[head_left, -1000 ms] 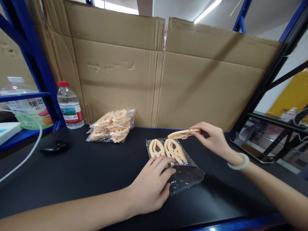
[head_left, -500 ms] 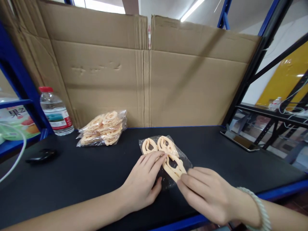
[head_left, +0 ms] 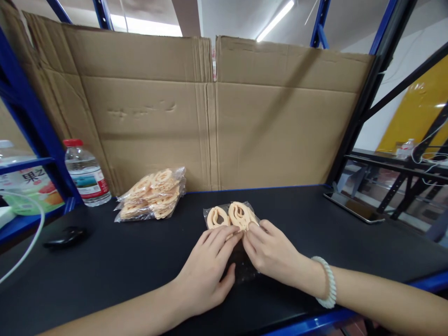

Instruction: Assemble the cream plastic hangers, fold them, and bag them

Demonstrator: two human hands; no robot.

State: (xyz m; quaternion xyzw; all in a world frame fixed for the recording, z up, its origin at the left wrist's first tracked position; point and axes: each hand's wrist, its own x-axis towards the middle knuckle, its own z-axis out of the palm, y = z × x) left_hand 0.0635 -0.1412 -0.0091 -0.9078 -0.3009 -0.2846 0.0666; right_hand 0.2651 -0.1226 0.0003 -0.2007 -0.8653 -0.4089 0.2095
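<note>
A clear plastic bag (head_left: 245,270) lies on the black table (head_left: 115,261) with peach-coloured plastic pieces (head_left: 229,216) inside it. My left hand (head_left: 206,270) lies flat on the bag's left part, fingers stretched toward the pieces. My right hand (head_left: 271,252), with a pale bead bracelet at the wrist, rests on the bag's right part; its fingertips press on the right peach piece. Both hands touch each other over the bag. Only the far ends of the pieces show past my fingers.
A stack of filled bags of peach pieces (head_left: 152,193) sits at the back left, beside a water bottle (head_left: 86,175). Cardboard sheets (head_left: 217,112) wall the back. A black mouse (head_left: 65,235) and white cable lie left; a phone (head_left: 353,207) lies right.
My right hand carried a peach piece from the air down to the bag and pushed it in. It now rests further up on the bag beside my left hand.
</note>
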